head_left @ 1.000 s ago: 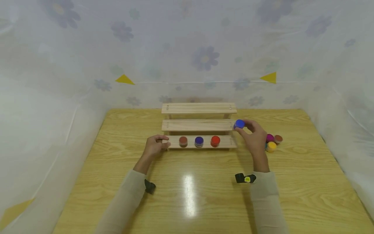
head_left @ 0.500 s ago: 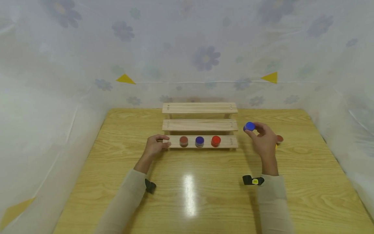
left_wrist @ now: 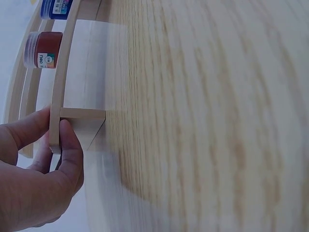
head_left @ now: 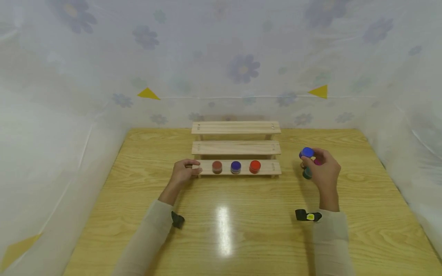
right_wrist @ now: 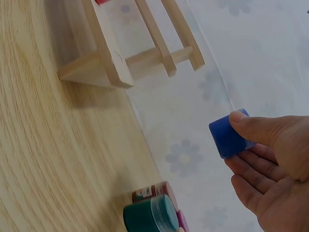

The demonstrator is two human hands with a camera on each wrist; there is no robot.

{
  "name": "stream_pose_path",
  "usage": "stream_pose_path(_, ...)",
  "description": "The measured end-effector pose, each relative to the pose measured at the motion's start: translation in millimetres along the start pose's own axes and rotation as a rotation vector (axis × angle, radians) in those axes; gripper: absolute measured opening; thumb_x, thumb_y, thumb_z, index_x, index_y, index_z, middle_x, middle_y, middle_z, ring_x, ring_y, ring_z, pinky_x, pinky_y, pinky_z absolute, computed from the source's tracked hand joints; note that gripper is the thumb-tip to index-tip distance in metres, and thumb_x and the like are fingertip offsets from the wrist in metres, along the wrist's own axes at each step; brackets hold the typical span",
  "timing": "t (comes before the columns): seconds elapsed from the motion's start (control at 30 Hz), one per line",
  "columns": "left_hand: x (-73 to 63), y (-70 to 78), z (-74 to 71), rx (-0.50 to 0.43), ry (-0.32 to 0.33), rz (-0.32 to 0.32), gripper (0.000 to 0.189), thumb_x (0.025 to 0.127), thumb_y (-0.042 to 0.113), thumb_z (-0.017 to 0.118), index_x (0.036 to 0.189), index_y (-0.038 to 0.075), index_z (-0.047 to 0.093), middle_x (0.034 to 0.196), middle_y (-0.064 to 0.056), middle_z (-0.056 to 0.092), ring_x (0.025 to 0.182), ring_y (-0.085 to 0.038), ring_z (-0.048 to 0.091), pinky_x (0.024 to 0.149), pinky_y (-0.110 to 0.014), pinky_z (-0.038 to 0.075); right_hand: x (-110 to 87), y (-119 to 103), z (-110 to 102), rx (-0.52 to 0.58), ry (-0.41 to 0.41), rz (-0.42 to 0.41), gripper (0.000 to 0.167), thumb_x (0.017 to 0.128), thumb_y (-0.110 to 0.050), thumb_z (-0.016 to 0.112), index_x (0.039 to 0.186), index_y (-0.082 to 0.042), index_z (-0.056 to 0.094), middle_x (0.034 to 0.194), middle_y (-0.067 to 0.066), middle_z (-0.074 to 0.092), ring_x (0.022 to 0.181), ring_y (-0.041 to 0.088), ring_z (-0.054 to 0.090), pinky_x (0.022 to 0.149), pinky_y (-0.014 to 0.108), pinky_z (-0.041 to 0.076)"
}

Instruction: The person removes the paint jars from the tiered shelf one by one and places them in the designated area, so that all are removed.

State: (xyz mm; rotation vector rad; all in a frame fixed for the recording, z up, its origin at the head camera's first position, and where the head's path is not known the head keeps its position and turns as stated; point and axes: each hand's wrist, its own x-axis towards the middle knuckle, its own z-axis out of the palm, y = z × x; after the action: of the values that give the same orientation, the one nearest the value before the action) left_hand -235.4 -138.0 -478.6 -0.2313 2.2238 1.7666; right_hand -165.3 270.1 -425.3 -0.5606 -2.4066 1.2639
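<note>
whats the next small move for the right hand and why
Probably lower the held blue jar to the table beside the loose jars: the right hand has carried it away from the wooden rack and now holds it near them.

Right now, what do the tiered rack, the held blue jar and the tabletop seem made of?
Tiered rack: pale wood, matt, with visible grain. Held blue jar: likely smooth plastic, from its even, moulded-looking surface. Tabletop: wood-grained, glossy where light glares; real wood or laminate, I can't tell.

Near three o'clock, one paint jar (head_left: 306, 153) is bright blue. Lilac flowers (head_left: 243, 68) pattern the whitish sheet (head_left: 207, 38) at twelve.
</note>
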Motion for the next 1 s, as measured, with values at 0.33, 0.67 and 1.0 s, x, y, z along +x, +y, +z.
stream_pose_path(0.33,-0.7,0.4,-0.7,0.002,-0.001,-0.005,0.027,0.083,0.007,0.072,0.11,0.003,0.067,0.104,-0.012,0.063,0.079,-0.013,0.063,0.075,-0.029,0.051,1.6,10.9,-14.3,-0.004,0.011,0.066,0.055,0.084,-0.033,0.071,0.131,-0.009,0.055,0.131,0.014,0.058,0.123,0.027,0.055,0.102,0.035,0.046)
stream_pose_path(0.67,0.7,0.1,-1.0,0.014,0.007,-0.005,0.027,0.083,0.008,0.073,0.108,0.003,0.068,0.096,-0.008,0.065,0.077,-0.012,0.061,0.071,-0.027,0.049,0.5,23.9,-22.7,-0.033,0.098,0.008,0.048,0.083,-0.025,0.073,0.126,-0.008,0.059,0.107,-0.002,0.064,0.101,0.005,0.061,0.08,0.007,0.045)
stream_pose_path(1.0,3.3,-1.1,-0.2,-0.048,0.003,0.009,0.026,0.081,0.001,0.072,0.107,0.0,0.067,0.082,-0.002,0.064,0.068,-0.008,0.062,0.068,-0.026,0.053,0.3,34.5,-32.6,-0.036,0.134,0.026,0.048,0.082,-0.022,0.075,0.124,-0.005,0.06,0.107,-0.004,0.063,0.093,-0.008,0.055,0.087,0.014,0.048)
